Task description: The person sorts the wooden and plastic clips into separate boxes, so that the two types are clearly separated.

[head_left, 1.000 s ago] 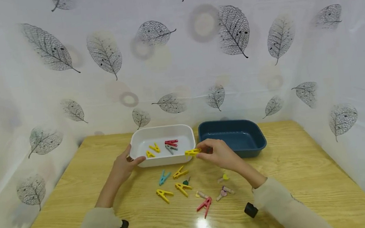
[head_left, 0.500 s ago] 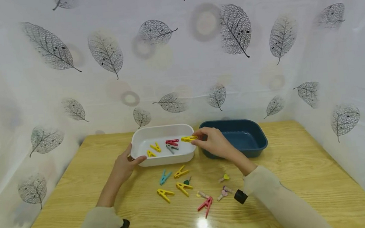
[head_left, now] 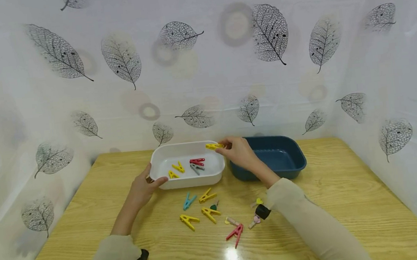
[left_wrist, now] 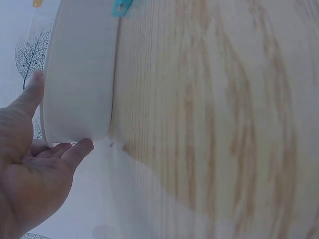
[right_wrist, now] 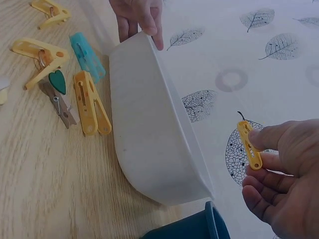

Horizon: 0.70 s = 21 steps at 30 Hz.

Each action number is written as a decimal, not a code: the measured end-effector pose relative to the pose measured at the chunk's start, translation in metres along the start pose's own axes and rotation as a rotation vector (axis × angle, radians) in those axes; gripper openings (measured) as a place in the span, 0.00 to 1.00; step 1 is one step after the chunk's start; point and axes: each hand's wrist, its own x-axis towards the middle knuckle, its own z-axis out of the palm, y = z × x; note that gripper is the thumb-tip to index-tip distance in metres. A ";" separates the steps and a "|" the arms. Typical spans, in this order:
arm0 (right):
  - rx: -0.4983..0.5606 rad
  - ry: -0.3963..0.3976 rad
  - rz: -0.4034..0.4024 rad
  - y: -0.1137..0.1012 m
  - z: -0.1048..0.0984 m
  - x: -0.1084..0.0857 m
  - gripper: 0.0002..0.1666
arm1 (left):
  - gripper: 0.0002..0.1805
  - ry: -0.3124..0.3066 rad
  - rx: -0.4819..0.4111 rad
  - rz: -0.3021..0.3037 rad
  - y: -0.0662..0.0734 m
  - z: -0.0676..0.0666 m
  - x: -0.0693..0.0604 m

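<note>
My left hand (head_left: 141, 191) grips the left end of a white plastic bin (head_left: 189, 182), thumb over the rim and fingers against the end wall. Pinched between thumb and fingers of my right hand (head_left: 242, 154) is a yellow clothespin (head_left: 213, 146), held above the bin's right far corner. In the right wrist view that clothespin (right_wrist: 250, 144) is clear of the bin's wall. Inside the bin lie two yellow clothespins (head_left: 178, 167), plus red (head_left: 197, 161) and grey (head_left: 195, 168) ones.
A dark blue bin (head_left: 295, 168) stands right of the white one. On the wooden table lie yellow clothespins (head_left: 189, 221), a light blue one (head_left: 189, 200), a pink one (head_left: 236, 233) and small wooden pegs (head_left: 233, 221). A leaf-patterned curtain (head_left: 188, 81) encloses the table.
My right hand has carried the yellow clothespin from the white bin's front right corner up and away toward its far right side. The left hand keeps its hold.
</note>
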 end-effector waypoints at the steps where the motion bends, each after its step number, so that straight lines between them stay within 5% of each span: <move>1: -0.006 0.005 0.010 0.000 0.002 0.002 0.19 | 0.53 0.000 0.005 -0.001 0.000 0.000 0.000; 21: -0.014 0.034 0.127 -0.004 0.027 0.031 0.20 | 0.53 -0.003 -0.021 -0.003 -0.001 0.000 0.000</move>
